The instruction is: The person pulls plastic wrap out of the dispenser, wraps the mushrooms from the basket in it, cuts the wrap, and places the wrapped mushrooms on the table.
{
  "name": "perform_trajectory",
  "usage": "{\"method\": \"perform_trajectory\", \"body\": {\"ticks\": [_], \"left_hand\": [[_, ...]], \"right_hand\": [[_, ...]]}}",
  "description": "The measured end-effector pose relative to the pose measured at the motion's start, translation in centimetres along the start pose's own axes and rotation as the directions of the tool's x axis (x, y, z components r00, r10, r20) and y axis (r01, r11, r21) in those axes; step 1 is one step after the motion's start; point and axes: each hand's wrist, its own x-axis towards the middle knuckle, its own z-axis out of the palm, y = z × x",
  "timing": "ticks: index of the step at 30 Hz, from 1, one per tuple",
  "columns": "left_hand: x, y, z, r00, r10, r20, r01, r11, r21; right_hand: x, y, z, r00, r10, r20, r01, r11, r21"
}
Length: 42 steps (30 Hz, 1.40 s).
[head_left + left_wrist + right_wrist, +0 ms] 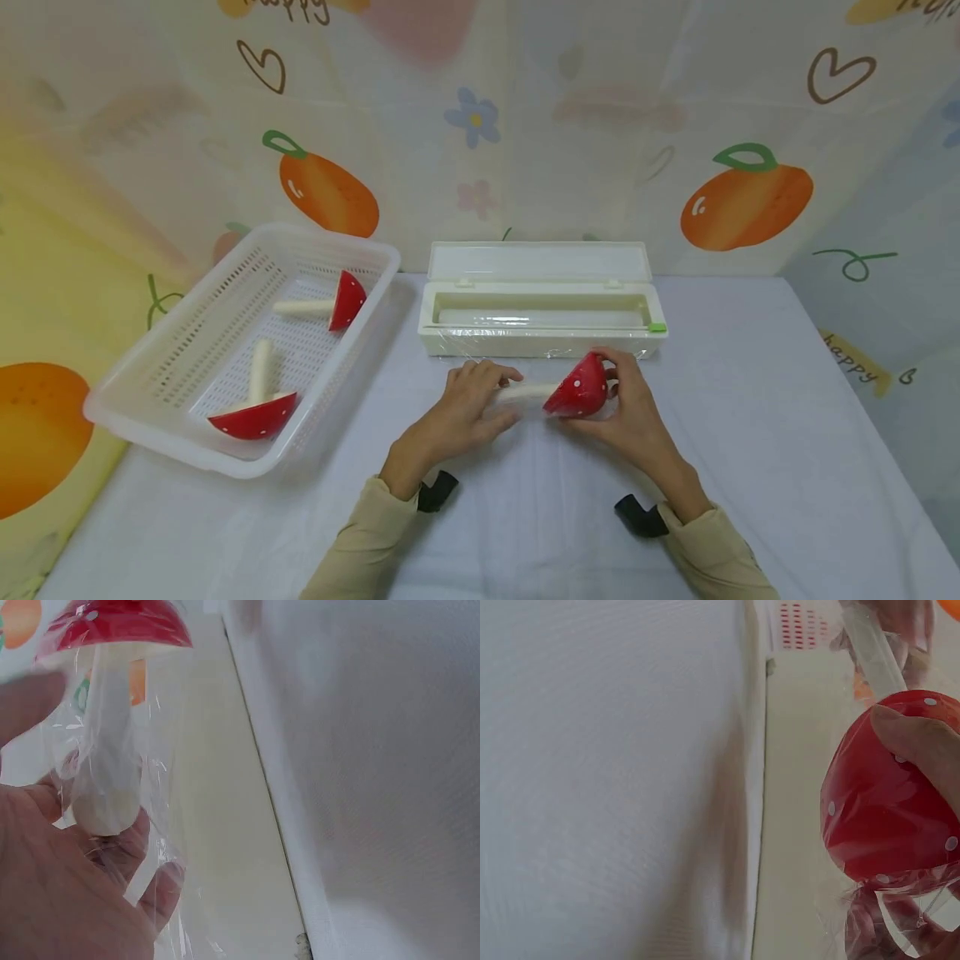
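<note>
A toy mushroom point(576, 390) with a red, white-dotted cap and a pale stem lies sideways between the two hands, inside clear plastic film point(159, 780). My right hand point(632, 410) grips the cap, with its thumb point(919, 742) across the red surface and other fingers at the lower edge. At the stem's end, my left hand point(459, 412) has its thumb and fingers spread apart. The left wrist view shows left fingers point(165, 892) behind the film, close around the stem tip. Just beyond the hands stands a cream film dispenser box point(525, 343), its lid raised, film over its front.
A white perforated basket point(165, 450) stands at the left, holding two more red-capped toy mushrooms, one toward the back point(348, 302) and one in front point(255, 417). A small green slider point(657, 327) sits at the box's right end. Behind is a printed curtain point(570, 167).
</note>
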Motion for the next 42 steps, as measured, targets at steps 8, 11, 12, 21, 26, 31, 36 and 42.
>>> {"method": "perform_trajectory", "body": {"ticks": [8,11,12,21,26,31,36,42], "left_hand": [[0.0,0.3,-0.2,0.987,0.034,-0.158,-0.023,0.997,0.067],[0.0,0.6,-0.6,0.983,0.028,-0.183,-0.019,0.998,0.052],[0.0,0.8,-0.7,0.982,0.027,-0.188,-0.018,0.999,0.047],[-0.2,2.1,-1.8,0.98,-0.013,-0.198,0.007,0.999,-0.031],[-0.2,2.4,-2.3,0.977,-0.022,-0.212,0.014,0.999,-0.036],[0.0,2.7,-3.0,0.973,-0.003,-0.229,-0.002,1.0,-0.019],[0.0,3.3,-3.9,0.968,0.03,-0.251,-0.036,0.999,-0.02],[-0.5,3.9,-4.8,0.97,0.064,-0.236,-0.066,0.998,-0.001]], "right_hand": [[0.5,-0.5,-0.7,0.998,0.057,0.021,-0.057,0.998,0.003],[0.7,-0.8,-1.1,0.998,0.065,0.012,-0.065,0.998,0.005],[0.7,-0.9,-1.2,0.998,0.068,0.008,-0.068,0.998,0.006],[1.4,-2.0,-2.0,0.998,0.055,-0.026,-0.055,0.998,-0.008],[1.7,-2.6,-2.3,0.998,0.041,-0.045,-0.042,0.999,-0.031],[2.2,-3.3,-2.8,0.998,0.015,-0.063,-0.017,1.0,-0.023],[2.7,-4.4,-3.5,0.998,0.023,-0.062,-0.024,1.0,-0.014],[2.4,-5.5,-4.5,0.998,0.051,-0.025,-0.051,0.998,-0.029]]}}
